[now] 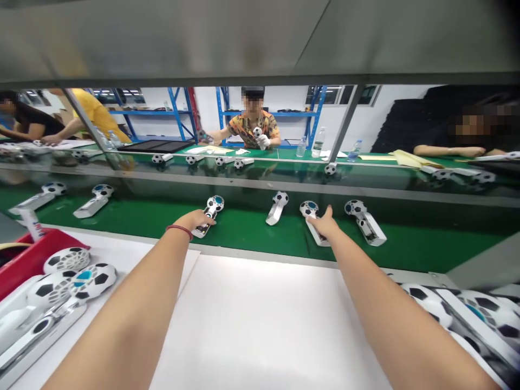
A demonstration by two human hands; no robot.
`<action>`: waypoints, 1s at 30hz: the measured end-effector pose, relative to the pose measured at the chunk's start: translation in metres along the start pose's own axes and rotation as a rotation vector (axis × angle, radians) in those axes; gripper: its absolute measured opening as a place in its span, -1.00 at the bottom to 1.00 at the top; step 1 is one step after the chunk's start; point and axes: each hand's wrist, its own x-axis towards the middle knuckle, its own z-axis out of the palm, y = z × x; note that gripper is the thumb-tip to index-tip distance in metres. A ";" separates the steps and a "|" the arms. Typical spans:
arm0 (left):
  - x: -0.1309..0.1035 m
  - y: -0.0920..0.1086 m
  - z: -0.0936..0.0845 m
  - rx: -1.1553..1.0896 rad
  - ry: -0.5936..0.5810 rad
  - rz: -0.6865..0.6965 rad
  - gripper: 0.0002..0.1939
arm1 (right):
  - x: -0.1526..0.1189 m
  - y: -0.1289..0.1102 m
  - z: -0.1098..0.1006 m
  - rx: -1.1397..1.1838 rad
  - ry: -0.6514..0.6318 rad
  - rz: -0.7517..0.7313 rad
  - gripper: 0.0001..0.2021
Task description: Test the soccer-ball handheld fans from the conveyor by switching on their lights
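Note:
Both my arms reach forward over a green conveyor belt [244, 233]. My left hand [195, 219] has its fingers closed over the white handle of a soccer-ball-patterned handheld fan [215, 203], whose inside parts show. Farther right, my right hand [326, 223] touches a second soccer-ball fan [309, 208], its thumb spread up and away from the fingers. Between the hands lies another fan piece [278, 207]. Just right of my right hand rests a fan with an opened handle [365, 222].
More fans [95, 200] lie on the belt's left. A red bin [49, 238] and stacked fans [81, 281] stand at my left; more fans [483, 314] are at my right. White sheeting [260, 319] covers my bench. A metal shelf [244, 43] hangs overhead. Across, a gloved co-worker [254, 127] holds a ball-patterned piece.

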 end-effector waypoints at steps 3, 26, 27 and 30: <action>-0.020 0.014 0.021 -0.320 -0.085 0.081 -0.56 | 0.001 0.010 -0.007 0.067 -0.056 0.031 0.12; -0.178 0.041 0.085 -1.183 -0.100 0.350 -0.20 | -0.150 -0.002 0.030 1.159 -0.396 -0.239 -0.41; -0.177 0.034 0.088 -1.182 -0.122 0.352 -0.10 | -0.150 0.004 0.035 1.156 -0.428 -0.239 -0.44; -0.179 0.018 0.097 -1.196 -0.251 0.242 0.06 | -0.153 0.015 0.045 1.048 -0.659 -0.164 -0.52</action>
